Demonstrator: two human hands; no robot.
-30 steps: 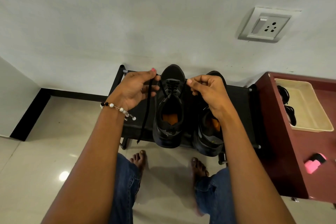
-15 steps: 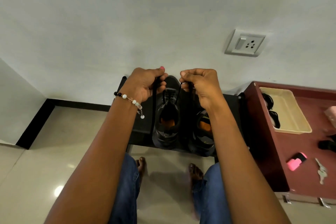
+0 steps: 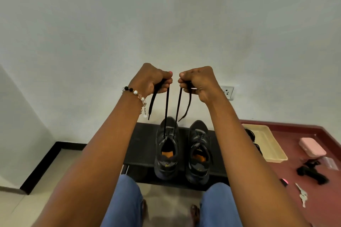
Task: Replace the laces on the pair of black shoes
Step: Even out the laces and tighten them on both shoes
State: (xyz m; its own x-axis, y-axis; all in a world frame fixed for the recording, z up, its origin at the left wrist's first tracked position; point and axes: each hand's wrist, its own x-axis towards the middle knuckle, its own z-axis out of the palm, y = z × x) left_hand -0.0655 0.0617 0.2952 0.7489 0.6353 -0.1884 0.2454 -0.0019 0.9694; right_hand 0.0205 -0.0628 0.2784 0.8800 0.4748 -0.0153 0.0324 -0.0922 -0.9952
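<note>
Left hand [image 3: 154,81]: risen, fingers curled round one lace [image 3: 166,108] end.
Right hand [image 3: 198,82]: risen too, gripping the other end.
Lace: now taut above left shoe [image 3: 167,151].

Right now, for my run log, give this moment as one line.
step: evening lace ends | left hand: grips black lace | right hand: grips other end | left black shoe: on black bench, laced | right black shoe: untouched

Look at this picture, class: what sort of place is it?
Probably a room in a home, perhaps near the entrance. A low black shoe rack stands against a plain white wall with a white wall socket, beside a maroon table holding a small bunch of keys.
</note>
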